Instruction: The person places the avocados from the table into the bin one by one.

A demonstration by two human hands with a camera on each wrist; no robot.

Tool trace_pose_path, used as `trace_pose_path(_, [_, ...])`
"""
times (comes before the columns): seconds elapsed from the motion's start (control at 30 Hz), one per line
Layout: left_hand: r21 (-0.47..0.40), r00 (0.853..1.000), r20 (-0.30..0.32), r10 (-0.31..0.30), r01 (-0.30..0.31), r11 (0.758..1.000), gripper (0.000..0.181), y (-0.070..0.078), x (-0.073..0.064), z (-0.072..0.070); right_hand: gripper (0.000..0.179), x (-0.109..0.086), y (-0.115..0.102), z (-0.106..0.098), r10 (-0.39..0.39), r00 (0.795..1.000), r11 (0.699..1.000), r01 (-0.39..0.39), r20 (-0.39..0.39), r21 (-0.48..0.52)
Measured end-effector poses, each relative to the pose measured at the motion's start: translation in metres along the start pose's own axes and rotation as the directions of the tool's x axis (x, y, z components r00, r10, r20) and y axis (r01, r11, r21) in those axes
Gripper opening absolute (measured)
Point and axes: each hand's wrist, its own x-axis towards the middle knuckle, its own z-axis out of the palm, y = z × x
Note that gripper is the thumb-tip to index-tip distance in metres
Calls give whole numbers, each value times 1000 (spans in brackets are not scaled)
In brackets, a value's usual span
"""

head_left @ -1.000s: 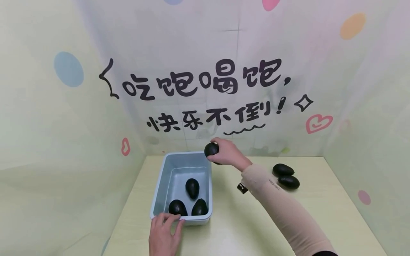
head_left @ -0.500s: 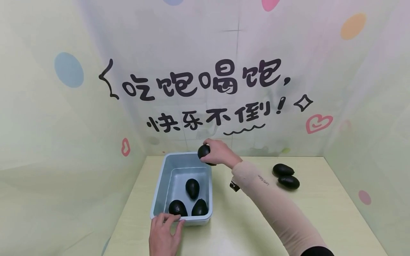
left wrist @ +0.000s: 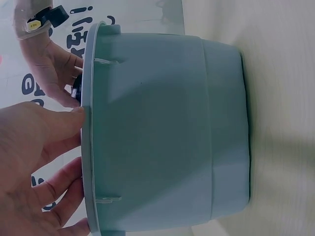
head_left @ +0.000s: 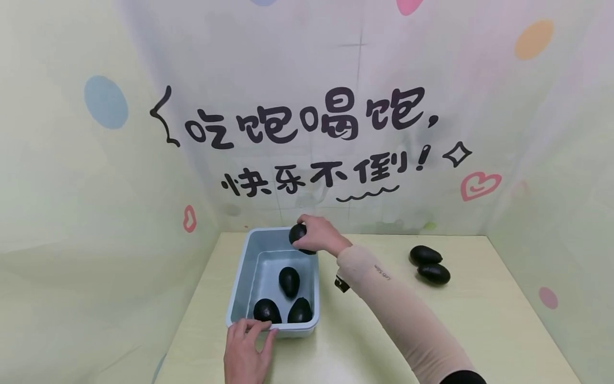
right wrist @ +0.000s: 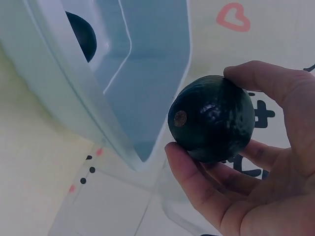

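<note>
My right hand grips a dark, glossy avocado with thumb and fingers. It hangs over the far right corner of a light blue plastic bin. In the right wrist view the avocado's round stem scar faces the camera. My left hand holds the bin's near rim, thumb outside and fingertips over the edge, as the left wrist view also shows along the rim. Inside the bin lie three avocados: one in the middle, two against the near wall.
Two more avocados, one behind and one in front, lie side by side on the right of the pale wooden table. A printed cloth backdrop with black lettering rises directly behind the table.
My right hand has carried the avocado left and slightly down, from beside the bin's far right corner to over it. My left hand and the other avocados have stayed put.
</note>
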Motion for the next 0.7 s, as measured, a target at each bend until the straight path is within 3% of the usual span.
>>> trace_pose_path(0.3, [-6, 1000, -24, 8, -8, 1000, 21, -3, -1, 0, 63, 6, -3, 11, 56, 998, 998, -57, 27, 25])
trace_pose_path(0.7, [-7, 1000, -9, -5, 5, 1000, 20, -3, -2, -1, 63, 11, -4, 29, 34, 998, 999, -36, 59, 25])
